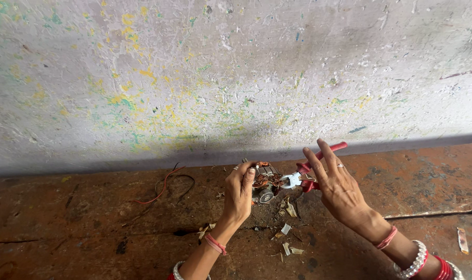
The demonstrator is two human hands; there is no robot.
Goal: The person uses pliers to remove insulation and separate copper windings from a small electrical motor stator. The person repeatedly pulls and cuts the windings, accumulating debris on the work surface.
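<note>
Rusty floor [90, 228]; red pliers [308, 173] angled toward motor coil [264, 184]

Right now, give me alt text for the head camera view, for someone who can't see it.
Two hands work over a rusty brown floor: the left hand grips a small motor armature with copper windings, while the right hand holds red-handled pliers whose tip meets the windings. Pale scraps and red and black wires lie on the floor, below a paint-speckled grey wall.

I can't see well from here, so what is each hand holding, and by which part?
Left hand grips the small motor by its side; right hand holds the red-handled pliers by their handles.
</note>
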